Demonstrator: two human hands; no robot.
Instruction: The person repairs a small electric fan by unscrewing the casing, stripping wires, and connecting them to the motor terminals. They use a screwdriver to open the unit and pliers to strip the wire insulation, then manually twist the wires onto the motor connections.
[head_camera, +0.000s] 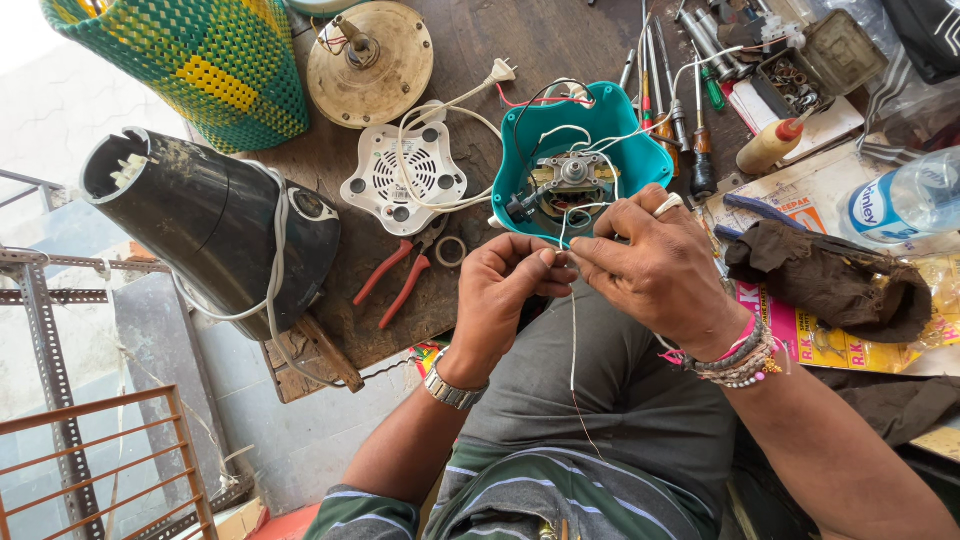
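Far left there's a green and yellow woven basket (215, 65) and a black appliance housing (215, 225) lying on its side with its own white cord draped over it. Next over, a round tan disc with a spindle (370, 62), a white vented base plate (405, 180), and red-handled pliers (400, 280) lying untouched on the wooden workbench (500, 40). Then the main bit: the teal motor housing (580, 160) sits open at the bench edge, cover already off, motor exposed, loose wires still spilling out, so I'd say it's mid-repair with nothing closed up yet. The left hand (505, 290) has its fingertips pressed together on a thin white wire (573, 330) just below the housing, and the right hand (655, 265) meets it from the other side, pinching the same wire right beside it; the loose end hangs down over the lap. Further right, a row of screwdrivers (690, 110), a small squeeze bottle (770, 148), a brown rag (825, 280) and a plastic water bottle (905, 200).
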